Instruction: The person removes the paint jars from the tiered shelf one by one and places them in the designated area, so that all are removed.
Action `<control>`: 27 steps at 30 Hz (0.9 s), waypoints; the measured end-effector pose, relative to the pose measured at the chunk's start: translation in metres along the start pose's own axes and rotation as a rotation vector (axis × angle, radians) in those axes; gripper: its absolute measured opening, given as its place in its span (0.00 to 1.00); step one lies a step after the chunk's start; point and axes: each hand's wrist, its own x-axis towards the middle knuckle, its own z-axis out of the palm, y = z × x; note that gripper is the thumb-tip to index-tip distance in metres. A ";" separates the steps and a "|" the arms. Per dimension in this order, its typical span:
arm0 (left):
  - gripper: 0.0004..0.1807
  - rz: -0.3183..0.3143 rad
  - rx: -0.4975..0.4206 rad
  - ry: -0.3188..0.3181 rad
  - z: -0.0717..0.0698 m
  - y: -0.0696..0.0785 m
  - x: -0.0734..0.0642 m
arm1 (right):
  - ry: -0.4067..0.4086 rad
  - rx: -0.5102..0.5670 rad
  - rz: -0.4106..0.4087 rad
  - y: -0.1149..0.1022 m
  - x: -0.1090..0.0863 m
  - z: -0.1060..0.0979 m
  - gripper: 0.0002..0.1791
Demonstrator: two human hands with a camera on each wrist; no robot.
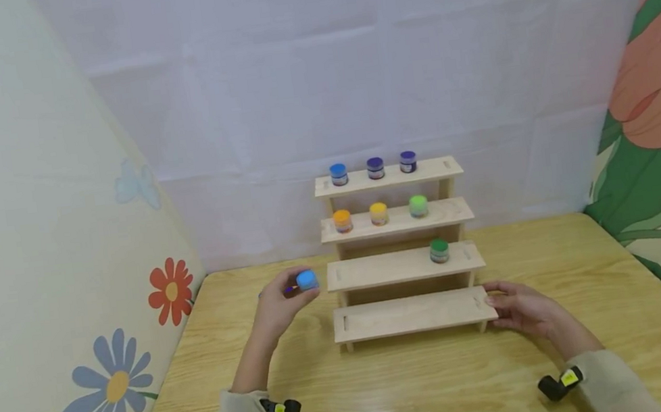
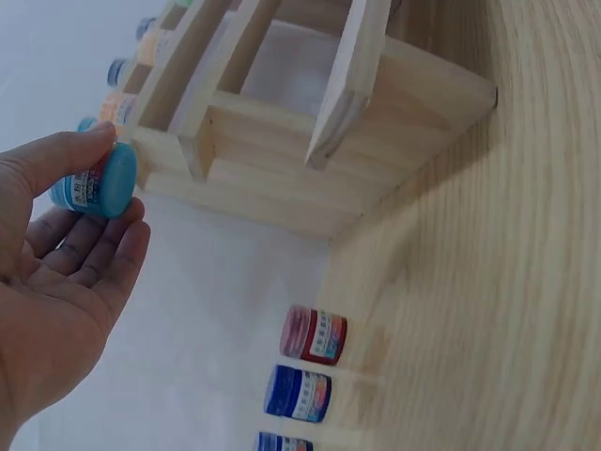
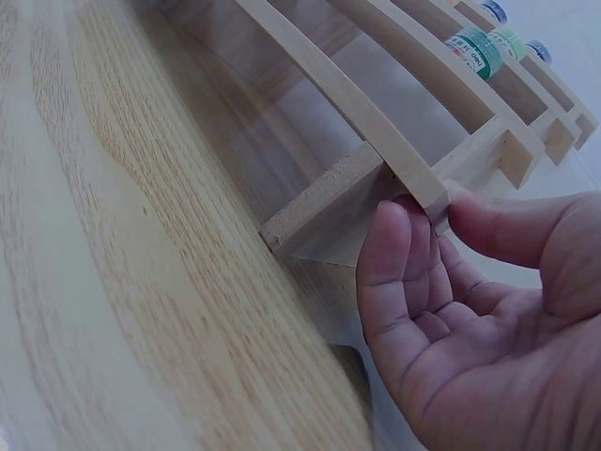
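My left hand (image 1: 276,309) holds a light blue paint jar (image 1: 307,280) between thumb and fingers, just left of a four-step wooden shelf (image 1: 407,314). The left wrist view shows that jar (image 2: 117,180) with its label partly covered by the thumb. At the shelf's lower right corner, my right hand (image 1: 524,309) pinches the end of the bottom board (image 3: 413,174), thumb on top and fingers underneath. A dark green jar (image 1: 439,251) stands toward the right of the second board from the bottom.
Orange (image 1: 342,221), yellow (image 1: 378,214) and light green (image 1: 418,206) jars line the third board. Blue (image 1: 338,174) and two purple jars (image 1: 375,168) stand on top. Red (image 2: 315,334) and blue (image 2: 298,393) jars sit on the table (image 2: 470,329) left of the shelf.
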 end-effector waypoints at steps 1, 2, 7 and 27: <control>0.30 -0.008 -0.005 0.005 -0.002 -0.002 -0.001 | -0.001 -0.001 0.001 0.000 0.000 0.000 0.11; 0.29 -0.017 -0.012 0.009 -0.003 -0.003 -0.001 | -0.005 -0.003 0.000 0.000 0.000 0.001 0.11; 0.29 -0.041 -0.034 0.022 -0.007 -0.011 -0.002 | -0.008 0.003 -0.004 -0.001 0.000 0.001 0.12; 0.26 -0.155 0.092 -0.010 -0.001 -0.052 -0.002 | 0.004 -0.017 -0.001 -0.002 0.003 0.000 0.25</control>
